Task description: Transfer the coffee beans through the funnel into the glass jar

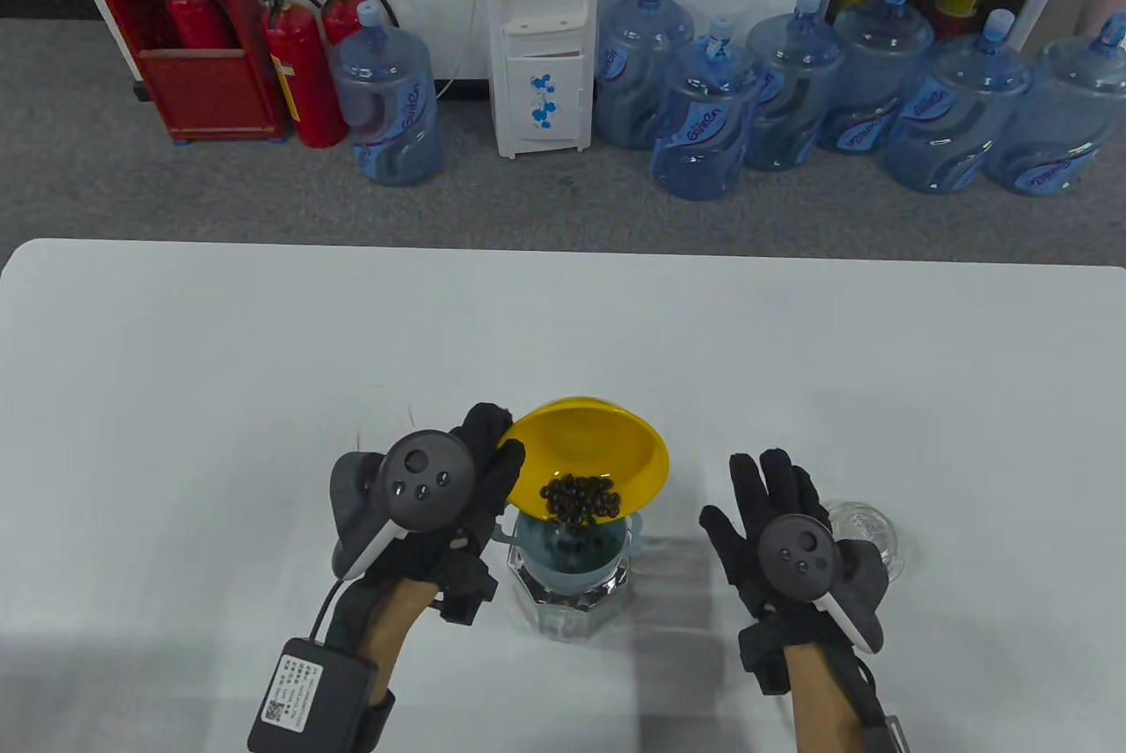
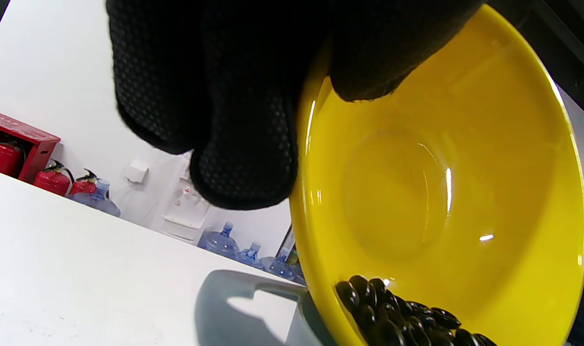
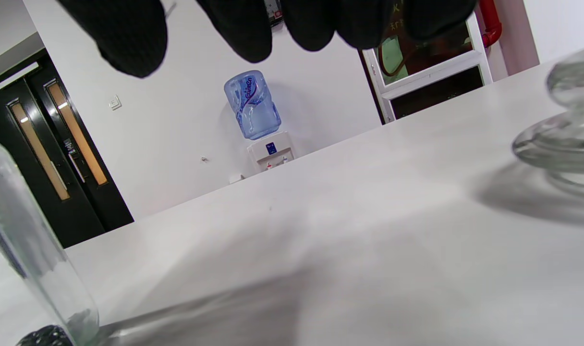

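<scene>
A yellow bowl (image 1: pixel 591 454) is tilted over a grey-blue funnel (image 1: pixel 572 555) that sits in the mouth of a glass jar (image 1: pixel 572 603). Dark coffee beans (image 1: pixel 581 500) lie at the bowl's lowered lip above the funnel. My left hand (image 1: pixel 475 471) grips the bowl's left rim; in the left wrist view its fingers (image 2: pixel 244 158) wrap the bowl's rim (image 2: pixel 311 202) and the beans (image 2: pixel 397 317) pile at the bottom. My right hand (image 1: pixel 774 507) hovers open and empty to the right of the jar. In the right wrist view the jar's glass wall (image 3: pixel 28 269) shows at left.
A glass lid (image 1: pixel 866 529) lies on the white table (image 1: pixel 264 366) just right of my right hand; it also shows in the right wrist view (image 3: pixel 561 139). Water bottles, a dispenser and fire extinguishers stand on the floor beyond the table's far edge.
</scene>
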`<action>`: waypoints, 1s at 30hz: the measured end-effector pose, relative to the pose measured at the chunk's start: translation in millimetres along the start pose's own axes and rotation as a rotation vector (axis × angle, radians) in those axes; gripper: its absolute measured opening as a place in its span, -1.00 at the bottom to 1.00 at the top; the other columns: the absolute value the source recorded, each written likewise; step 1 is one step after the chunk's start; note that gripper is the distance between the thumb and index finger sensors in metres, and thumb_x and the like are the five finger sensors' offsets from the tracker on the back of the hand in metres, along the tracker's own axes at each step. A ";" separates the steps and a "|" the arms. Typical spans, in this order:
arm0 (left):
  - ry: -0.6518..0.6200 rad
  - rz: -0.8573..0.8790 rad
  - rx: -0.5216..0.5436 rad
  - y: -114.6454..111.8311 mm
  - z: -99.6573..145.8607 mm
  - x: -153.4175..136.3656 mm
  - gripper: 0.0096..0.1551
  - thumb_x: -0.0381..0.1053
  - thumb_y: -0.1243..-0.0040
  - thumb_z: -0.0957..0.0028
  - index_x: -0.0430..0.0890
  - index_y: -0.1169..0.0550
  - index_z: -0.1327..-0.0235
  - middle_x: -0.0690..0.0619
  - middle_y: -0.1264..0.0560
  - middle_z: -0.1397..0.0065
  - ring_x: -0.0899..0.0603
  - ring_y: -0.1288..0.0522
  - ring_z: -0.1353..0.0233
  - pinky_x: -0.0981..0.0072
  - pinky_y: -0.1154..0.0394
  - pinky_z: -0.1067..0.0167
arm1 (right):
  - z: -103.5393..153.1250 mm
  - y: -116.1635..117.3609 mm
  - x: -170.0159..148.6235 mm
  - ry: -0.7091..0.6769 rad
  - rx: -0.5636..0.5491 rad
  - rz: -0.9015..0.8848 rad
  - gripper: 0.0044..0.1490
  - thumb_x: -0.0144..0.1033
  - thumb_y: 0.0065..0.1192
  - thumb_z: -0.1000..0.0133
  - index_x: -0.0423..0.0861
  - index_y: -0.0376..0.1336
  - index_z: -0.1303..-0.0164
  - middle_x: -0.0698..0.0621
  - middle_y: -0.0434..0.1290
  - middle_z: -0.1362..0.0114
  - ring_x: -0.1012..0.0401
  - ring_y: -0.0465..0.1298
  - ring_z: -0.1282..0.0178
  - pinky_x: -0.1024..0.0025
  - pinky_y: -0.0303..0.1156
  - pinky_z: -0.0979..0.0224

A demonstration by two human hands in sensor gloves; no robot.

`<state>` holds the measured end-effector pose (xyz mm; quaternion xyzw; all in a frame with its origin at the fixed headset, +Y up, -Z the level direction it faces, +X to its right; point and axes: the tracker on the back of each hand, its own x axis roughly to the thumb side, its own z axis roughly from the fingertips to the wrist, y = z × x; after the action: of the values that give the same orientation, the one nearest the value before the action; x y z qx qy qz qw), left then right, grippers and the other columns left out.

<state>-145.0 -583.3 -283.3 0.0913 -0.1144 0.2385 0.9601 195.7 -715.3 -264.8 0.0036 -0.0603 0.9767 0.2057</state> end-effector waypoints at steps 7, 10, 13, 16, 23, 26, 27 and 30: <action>-0.006 -0.004 0.009 0.5 0.9 0.2 -0.62 0.01 -0.34 -0.16 -0.07 -0.51 -0.16 -0.02 -0.72 -0.06 -0.04 -0.87 0.11 0.08 -0.75 -0.06 | 0.0 -0.1 0.0 0.000 0.000 0.000 -0.07 0.24 0.03 -0.40 -0.04 -0.01 -0.88 -0.30 -0.12 -0.89 -0.26 -0.03 -0.81 -0.36 0.03 -0.65; -0.006 -0.004 0.012 0.7 1.4 0.0 -0.62 0.01 -0.34 -0.16 -0.07 -0.51 -0.16 -0.02 -0.72 -0.06 -0.04 -0.87 0.10 0.08 -0.76 -0.06 | -0.1 -0.1 -0.1 0.001 0.001 -0.002 -0.06 0.25 0.03 -0.39 -0.04 -0.01 -0.88 -0.30 -0.11 -0.89 -0.27 -0.02 -0.81 -0.37 0.03 -0.65; -0.007 -0.004 0.016 1.3 1.7 0.2 -0.62 0.01 -0.35 -0.16 -0.07 -0.52 -0.15 -0.02 -0.73 -0.06 -0.04 -0.88 0.12 0.08 -0.76 -0.05 | -0.1 -0.1 0.0 0.001 0.001 -0.001 -0.07 0.24 0.03 -0.40 -0.05 -0.01 -0.88 -0.30 -0.12 -0.89 -0.26 -0.03 -0.81 -0.37 0.03 -0.65; -0.010 -0.018 0.029 2.3 2.4 1.1 -0.63 0.02 -0.36 -0.15 -0.07 -0.53 -0.13 -0.01 -0.74 -0.05 -0.03 -0.89 0.11 0.10 -0.77 -0.05 | -0.1 -0.2 0.1 0.001 0.001 -0.001 -0.07 0.24 0.03 -0.40 -0.05 -0.01 -0.87 -0.30 -0.12 -0.89 -0.27 -0.03 -0.81 -0.37 0.03 -0.65; -0.013 -0.024 0.041 3.8 4.0 0.8 -0.63 0.02 -0.38 -0.14 -0.06 -0.54 -0.11 0.01 -0.74 -0.06 -0.03 -0.90 0.10 0.11 -0.78 -0.05 | 0.0 -0.1 -0.1 0.004 0.003 -0.002 -0.06 0.24 0.03 -0.39 -0.04 -0.01 -0.88 -0.30 -0.12 -0.89 -0.27 -0.03 -0.81 -0.37 0.03 -0.65; -0.011 -0.018 0.049 4.1 5.4 -0.7 -0.63 0.02 -0.38 -0.14 -0.06 -0.54 -0.11 0.01 -0.74 -0.06 -0.02 -0.90 0.09 0.11 -0.78 -0.06 | 0.1 -0.2 -0.2 0.005 0.005 -0.002 -0.06 0.24 0.03 -0.39 -0.04 -0.01 -0.88 -0.30 -0.12 -0.89 -0.27 -0.03 -0.81 -0.37 0.03 -0.65; -0.011 -0.016 0.051 4.1 6.0 -1.0 -0.63 0.02 -0.38 -0.14 -0.06 -0.54 -0.11 0.01 -0.74 -0.07 -0.03 -0.90 0.08 0.12 -0.78 -0.06 | 0.1 -0.3 -0.2 0.005 0.005 -0.002 -0.06 0.24 0.03 -0.39 -0.04 -0.01 -0.88 -0.30 -0.12 -0.89 -0.27 -0.03 -0.81 -0.37 0.03 -0.65; -0.016 -0.014 0.068 3.5 8.5 -2.0 -0.63 0.02 -0.39 -0.13 -0.05 -0.53 -0.11 0.02 -0.74 -0.08 -0.02 -0.91 0.07 0.12 -0.79 -0.06 | 0.1 -0.3 -0.3 0.005 0.006 -0.002 -0.07 0.24 0.03 -0.39 -0.04 -0.01 -0.87 -0.30 -0.12 -0.89 -0.27 -0.03 -0.81 -0.37 0.03 -0.65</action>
<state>-150.0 -583.0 -275.3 0.1268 -0.1133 0.2347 0.9571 196.1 -715.1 -264.7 0.0017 -0.0569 0.9767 0.2070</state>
